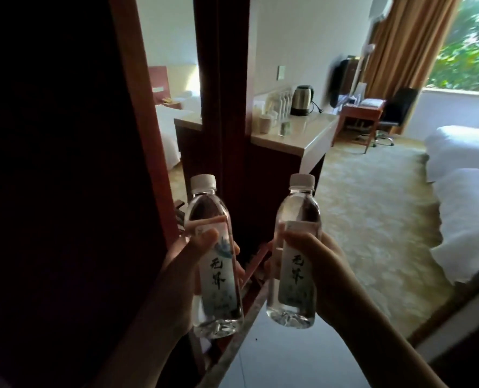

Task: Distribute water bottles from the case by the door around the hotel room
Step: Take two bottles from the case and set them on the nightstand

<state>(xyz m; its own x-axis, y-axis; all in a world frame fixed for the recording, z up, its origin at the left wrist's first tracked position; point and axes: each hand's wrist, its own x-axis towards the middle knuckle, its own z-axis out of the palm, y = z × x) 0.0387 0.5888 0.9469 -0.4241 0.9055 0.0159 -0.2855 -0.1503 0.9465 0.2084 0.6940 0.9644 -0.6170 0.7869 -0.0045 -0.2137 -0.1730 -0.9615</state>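
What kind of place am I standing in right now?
Most likely a hotel room: white beds, a counter with a kettle and cups, and a desk by the curtained window.

Left hand (185,264) grips a clear water bottle (214,256) around its labelled middle, thumb across the front; bottle upright, white cap on. Right hand (319,261) grips a second water bottle (294,253) the same way, upright and capped. The two bottles are side by side, apart, not touching. Beyond them a counter (311,133) against the wall carries an electric kettle (302,100), a row of small bottles (281,103) and cups (264,124). Further back a desk (361,112) with an office chair (398,110) stands near the curtains (403,43) and window (468,43). White beds (468,208) lie at right on patterned carpet (372,208)
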